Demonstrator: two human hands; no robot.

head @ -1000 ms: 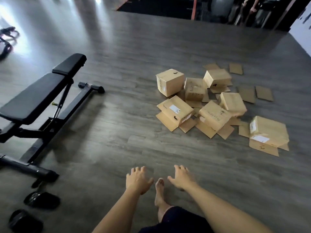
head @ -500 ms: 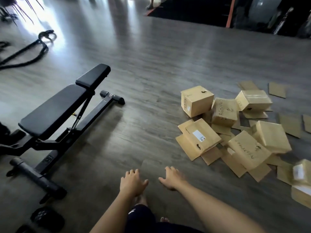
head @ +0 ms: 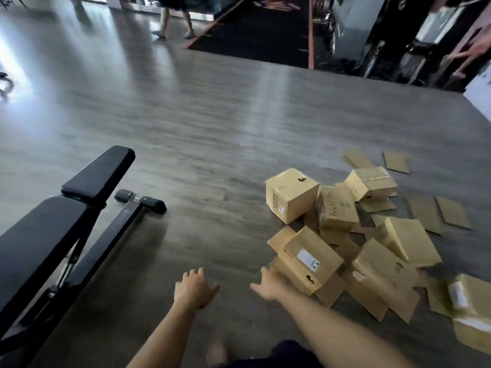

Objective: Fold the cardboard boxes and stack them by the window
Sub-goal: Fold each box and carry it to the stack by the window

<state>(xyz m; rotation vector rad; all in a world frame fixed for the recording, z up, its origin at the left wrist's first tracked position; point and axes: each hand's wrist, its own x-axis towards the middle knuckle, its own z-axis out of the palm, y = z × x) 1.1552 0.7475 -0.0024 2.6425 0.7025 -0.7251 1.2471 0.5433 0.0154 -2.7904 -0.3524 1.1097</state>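
Both hands reach forward over the grey wood-plank floor (head: pixel 212 134), palms down and holding nothing. On the left hand (head: pixel 192 288) the fingers are spread and relaxed. On the right hand (head: pixel 268 284) the fingers are extended toward the nearest cardboard box (head: pixel 312 257), a tilted one with a white label on its upper face; the fingertips sit at its lower edge, and I cannot tell whether they touch it.

That box lies at the near left of a loose heap of cardboard boxes (head: pixel 372 235) on the floor to the right. An upright cube-shaped box (head: pixel 291 193) stands at the heap's far left. Beside it is a box with handwriting on its side (head: pixel 336 208), and behind that a box sealed with tape (head: pixel 372 181). Several boxes lie tipped with their flaps open, and flat cardboard pieces (head: pixel 438 211) are scattered around them, a few lying well apart at the back.

A black weight bench (head: pixel 53 229) stands on the left, its padded backrest raised. Far back, another person's legs (head: pixel 174 17) stand at the edge of a dark mat (head: pixel 260 33).
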